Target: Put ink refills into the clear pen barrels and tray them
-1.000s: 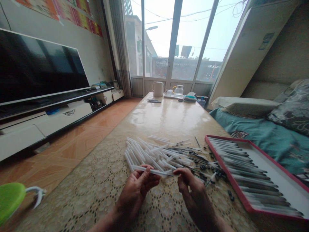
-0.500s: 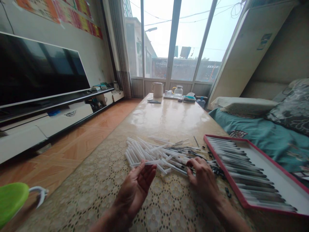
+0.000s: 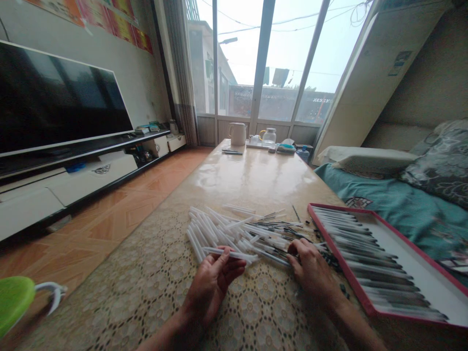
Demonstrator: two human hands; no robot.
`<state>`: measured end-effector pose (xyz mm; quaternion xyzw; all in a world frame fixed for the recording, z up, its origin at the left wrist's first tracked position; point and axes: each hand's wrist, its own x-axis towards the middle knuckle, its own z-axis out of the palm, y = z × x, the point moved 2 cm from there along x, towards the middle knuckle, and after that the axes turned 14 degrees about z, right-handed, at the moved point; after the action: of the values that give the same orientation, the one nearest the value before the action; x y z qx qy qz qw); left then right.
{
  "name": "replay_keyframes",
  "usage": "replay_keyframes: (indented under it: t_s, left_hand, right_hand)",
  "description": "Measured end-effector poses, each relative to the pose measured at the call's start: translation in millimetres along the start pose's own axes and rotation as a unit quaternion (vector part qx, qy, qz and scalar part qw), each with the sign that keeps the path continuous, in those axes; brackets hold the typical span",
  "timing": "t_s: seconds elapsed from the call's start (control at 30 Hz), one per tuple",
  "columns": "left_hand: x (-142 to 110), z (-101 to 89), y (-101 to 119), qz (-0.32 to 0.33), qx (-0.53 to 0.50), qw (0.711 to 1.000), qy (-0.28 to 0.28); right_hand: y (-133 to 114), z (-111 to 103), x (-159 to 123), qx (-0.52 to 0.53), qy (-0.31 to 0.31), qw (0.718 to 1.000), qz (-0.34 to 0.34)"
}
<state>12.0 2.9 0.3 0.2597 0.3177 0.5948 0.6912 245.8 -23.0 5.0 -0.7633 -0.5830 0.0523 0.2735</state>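
Observation:
A white pen barrel is pinched between the thumb and fingers of my left hand, at the near edge of a heap of white barrels. To the right, the fingertips of my right hand are closed on the end of a thin dark pen refill, among several dark refills at the heap's right side. Small black pen parts lie scattered between my right hand and a red-rimmed box. Inside the box, pens with dark tips lie in a row.
The long table has a patterned cover. At its far end stand a beige kettle, a glass pitcher and a tissue pack. A green stool is at lower left, and a sofa runs along the right.
My left hand has shifted slightly right and down with the barrel, which now tilts down to the right. My right hand has moved a little right, fingers still closed.

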Motion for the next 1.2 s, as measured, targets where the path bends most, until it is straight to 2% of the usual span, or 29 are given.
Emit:
replay_keyframes:
  t_s: [0.07, 0.13, 0.2, 0.27, 0.33, 0.4, 0.53, 0.93, 1.1, 1.2]
  left_hand:
    - [-1, 0.5, -1, -0.001, 0.003, 1.000, 0.001]
    - [-1, 1.3, -2, -0.005, 0.005, 1.000, -0.001]
    - [-2, 2.4, -2, -0.008, 0.006, 1.000, -0.003]
    - [-2, 4.0, -1, -0.008, 0.005, 1.000, -0.005]
    - [-3, 5.6, 0, -0.008, 0.003, 1.000, -0.007]
    - [-4, 6.6, 1, -0.010, 0.003, 1.000, -0.006]
    - [-4, 6.2, 0, -0.012, 0.002, 1.000, -0.004]
    - [-3, 6.0, -2, -0.007, 0.012, 1.000, -0.019]
    - [-3, 6.7, -3, -0.002, 0.017, 1.000, -0.020]
    - [-3, 5.7, -3, -0.001, 0.016, 1.000, -0.026]
  right_hand:
    - [-10, -3, -2, 0.054, -0.009, 0.998, 0.008]
    - [-22, -4, -6, 0.148, -0.048, 0.988, 0.024]
    - [-36, -1, -12, 0.268, -0.105, 0.957, 0.043]
    - [-47, 3, -17, 0.376, -0.156, 0.911, 0.060]
    - [-54, 7, -22, 0.447, -0.190, 0.871, 0.077]
    - [-56, 10, -24, 0.476, -0.195, 0.853, 0.089]
    - [-56, 9, -26, 0.458, -0.158, 0.870, 0.090]
    - [-63, 14, -30, 0.404, -0.167, 0.898, 0.048]
    - [-62, 16, -31, 0.416, -0.162, 0.893, 0.054]
    - [-63, 17, -31, 0.448, -0.170, 0.875, 0.065]
